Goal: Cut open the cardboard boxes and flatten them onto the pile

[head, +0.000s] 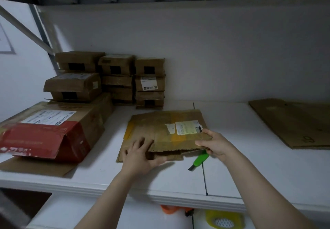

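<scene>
Bare left hand point(141, 154), bare right hand point(213, 144).

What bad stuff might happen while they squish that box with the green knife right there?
1. The green knife sticks out under the right hand, and its metal end points leftward, near the left hand pressing the flattened box. A slip might nick fingers.
2. The knife is fairly near the shelf front edge, so it might drop off if let go.

Matt brown cardboard box point(166, 136), flattened
</scene>
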